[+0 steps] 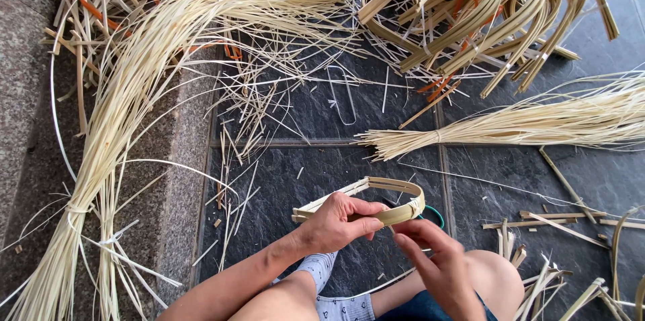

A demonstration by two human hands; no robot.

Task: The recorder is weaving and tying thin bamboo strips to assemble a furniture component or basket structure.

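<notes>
A bent bamboo strip loop [376, 200], pale and flat, curved into a narrow oval with its ends running out to one side, sits in the grip of the left hand [336, 223]. That hand is clamped on the loop's near edge, thumb lying along the top of the strip and fingers curled under it, so most of the loop arches away beyond the grip, above the dark floor. The right hand [437, 264] is just beside that grip, on the bound end of the loop; its fingertips [403, 230] are pinched together at the strip's underside, touching it or something thin there, though what they pinch is too small to tell. A thin green cord [435, 213] curls just past the bound end, right beside the right hand's grip.

Below both grips lie the person's bare knees and a grey patterned sock [329, 287]. Beyond the loop, well apart from the hands, a tied bundle of fine bamboo slivers [537, 123] lies across the slate floor tiles [316, 173]. Further off on that side is a heap of bent bamboo hoops [497, 12] bound with orange ties. Far out on the left hand's side, a long sheaf of bamboo strips [121, 113] sweeps over a granite step [20, 59], with loose splinters scattered around.
</notes>
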